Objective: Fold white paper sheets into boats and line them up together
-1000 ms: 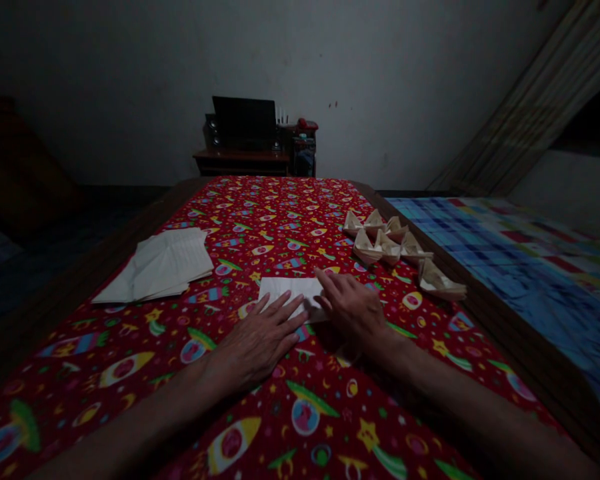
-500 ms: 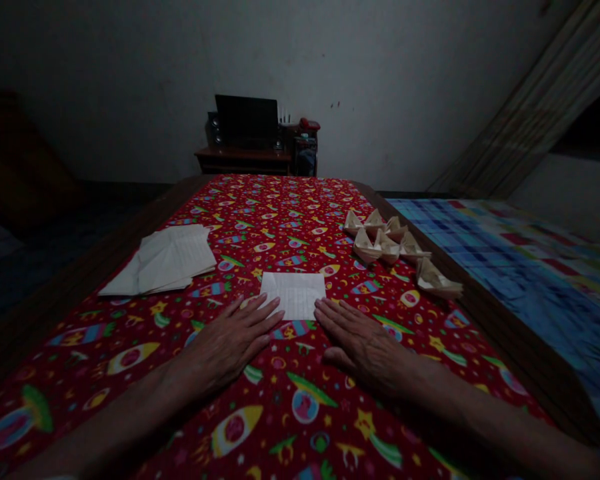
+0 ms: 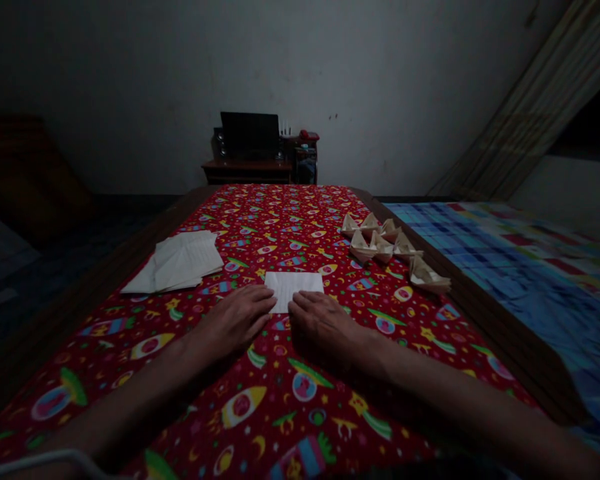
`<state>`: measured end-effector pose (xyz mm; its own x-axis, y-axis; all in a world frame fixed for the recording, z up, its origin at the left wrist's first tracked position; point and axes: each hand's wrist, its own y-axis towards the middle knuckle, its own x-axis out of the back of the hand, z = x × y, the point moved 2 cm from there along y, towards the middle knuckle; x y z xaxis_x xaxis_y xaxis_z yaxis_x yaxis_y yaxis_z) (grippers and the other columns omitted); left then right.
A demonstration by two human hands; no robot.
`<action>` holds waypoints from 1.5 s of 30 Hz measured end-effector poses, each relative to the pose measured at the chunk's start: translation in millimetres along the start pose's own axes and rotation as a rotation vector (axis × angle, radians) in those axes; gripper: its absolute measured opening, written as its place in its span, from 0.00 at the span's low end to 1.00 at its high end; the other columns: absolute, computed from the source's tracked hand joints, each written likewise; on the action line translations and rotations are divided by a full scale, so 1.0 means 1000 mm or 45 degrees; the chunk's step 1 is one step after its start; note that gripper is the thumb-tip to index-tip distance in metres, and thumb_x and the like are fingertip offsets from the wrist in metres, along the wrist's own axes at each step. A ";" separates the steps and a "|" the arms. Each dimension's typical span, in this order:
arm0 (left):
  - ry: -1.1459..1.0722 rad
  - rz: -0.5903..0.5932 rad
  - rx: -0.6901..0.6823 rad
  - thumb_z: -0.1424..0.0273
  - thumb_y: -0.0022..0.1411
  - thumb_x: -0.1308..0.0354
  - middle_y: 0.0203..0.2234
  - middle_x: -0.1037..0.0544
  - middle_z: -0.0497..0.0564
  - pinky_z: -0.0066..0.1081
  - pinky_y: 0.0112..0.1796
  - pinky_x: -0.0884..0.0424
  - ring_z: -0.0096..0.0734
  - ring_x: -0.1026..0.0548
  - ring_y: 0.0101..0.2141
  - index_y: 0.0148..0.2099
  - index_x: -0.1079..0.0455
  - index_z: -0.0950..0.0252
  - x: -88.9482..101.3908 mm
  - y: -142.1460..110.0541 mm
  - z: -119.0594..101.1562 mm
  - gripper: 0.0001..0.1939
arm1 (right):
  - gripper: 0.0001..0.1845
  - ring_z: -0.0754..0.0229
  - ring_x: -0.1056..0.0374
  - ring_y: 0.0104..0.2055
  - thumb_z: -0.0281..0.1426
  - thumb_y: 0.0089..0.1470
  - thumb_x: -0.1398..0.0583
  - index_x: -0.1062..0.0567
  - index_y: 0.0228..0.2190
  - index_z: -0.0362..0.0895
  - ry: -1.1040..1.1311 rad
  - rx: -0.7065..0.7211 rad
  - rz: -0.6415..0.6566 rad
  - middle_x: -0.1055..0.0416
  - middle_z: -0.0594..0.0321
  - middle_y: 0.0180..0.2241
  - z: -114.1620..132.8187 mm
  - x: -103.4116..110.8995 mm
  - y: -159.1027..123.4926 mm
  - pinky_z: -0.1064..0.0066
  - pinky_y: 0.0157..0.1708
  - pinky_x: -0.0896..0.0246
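A small white folded sheet of paper lies on the red patterned tablecloth in front of me. Over its near left corner are the curled fingers of my left hand, closed on the edge with the thumb low. My right hand is closed at the near right part of the same sheet, its bent fingers covering that corner. What the right fingertips pinch is partly hidden under the hand. To the left lies a loose stack of white paper sheets. Several folded paper boats stand grouped on the right, one nearer me.
The red tablecloth with rockets and stars covers a long dark wooden table. Beyond its far end, a dark screen stands on a small desk. A blue checkered surface stretches along the right side.
My fingers have curled in from lying flat. My right hand has moved left along the sheet's near edge, which now looks slightly shorter. The view has tilted up slightly.
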<state>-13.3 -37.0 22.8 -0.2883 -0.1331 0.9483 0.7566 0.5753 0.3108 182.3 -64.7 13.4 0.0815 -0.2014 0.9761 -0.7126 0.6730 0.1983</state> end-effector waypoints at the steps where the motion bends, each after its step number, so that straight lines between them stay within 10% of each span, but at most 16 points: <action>1: 0.001 0.007 -0.015 0.70 0.64 0.53 0.50 0.28 0.56 0.39 0.53 0.35 0.38 0.32 0.51 0.52 0.32 0.64 0.000 0.004 0.000 0.16 | 0.08 0.55 0.37 0.43 0.24 0.60 0.51 0.34 0.39 0.40 -0.056 0.011 0.009 0.33 0.54 0.39 0.004 0.001 0.004 0.64 0.44 0.41; 11: -0.145 -0.068 0.049 0.69 0.59 0.48 0.57 0.35 0.57 0.42 0.56 0.39 0.40 0.39 0.58 0.61 0.43 0.64 -0.009 0.010 0.015 0.26 | 0.11 0.54 0.34 0.36 0.21 0.54 0.49 0.32 0.39 0.38 -0.129 -0.090 -0.043 0.30 0.53 0.35 0.005 0.004 0.014 0.66 0.33 0.41; 18: -0.345 -0.429 0.475 0.61 0.58 0.44 0.64 0.50 0.62 0.48 0.56 0.43 0.47 0.48 0.62 0.67 0.77 0.61 -0.005 0.010 0.031 0.49 | 0.11 0.63 0.32 0.29 0.33 0.53 0.45 0.26 0.33 0.42 1.309 -0.713 -0.686 0.26 0.63 0.29 -0.035 0.034 0.010 0.74 0.30 0.41; 23: -0.045 -0.418 0.143 0.54 0.59 0.46 0.66 0.64 0.61 0.53 0.58 0.51 0.52 0.60 0.64 0.67 0.73 0.58 0.005 0.009 -0.002 0.47 | 0.13 0.64 0.35 0.23 0.37 0.40 0.38 0.27 0.28 0.41 2.087 -1.096 -0.675 0.28 0.65 0.23 -0.037 0.015 0.011 0.74 0.23 0.41; 29: 0.098 -0.111 -0.184 0.44 0.54 0.49 0.65 0.57 0.64 0.54 0.58 0.54 0.54 0.59 0.63 0.67 0.62 0.64 0.006 0.010 -0.035 0.48 | 0.14 0.64 0.35 0.22 0.36 0.40 0.39 0.27 0.30 0.41 2.068 -1.184 -0.565 0.29 0.67 0.22 -0.032 -0.006 0.010 0.74 0.23 0.41; 41: 0.112 -0.076 0.058 0.77 0.58 0.50 0.61 0.43 0.60 0.44 0.58 0.44 0.43 0.46 0.61 0.64 0.52 0.70 -0.017 0.012 -0.042 0.32 | 0.24 0.62 0.32 0.23 0.32 0.42 0.42 0.28 0.44 0.39 2.200 -1.097 -0.523 0.25 0.61 0.27 -0.024 -0.018 0.019 0.71 0.27 0.36; 45: 0.039 -0.049 0.035 0.81 0.56 0.52 0.57 0.35 0.60 0.41 0.54 0.37 0.40 0.37 0.57 0.60 0.42 0.71 -0.022 0.008 -0.031 0.28 | 0.22 0.62 0.32 0.25 0.29 0.49 0.46 0.28 0.46 0.39 1.616 -0.881 -0.405 0.25 0.60 0.27 -0.030 -0.007 0.014 0.72 0.26 0.39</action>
<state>17.7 -54.7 6.2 -0.2984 -0.1801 0.9373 0.7287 0.5912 0.3456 192.7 -32.7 12.4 0.9672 0.0952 0.2356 -0.1121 0.9919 0.0596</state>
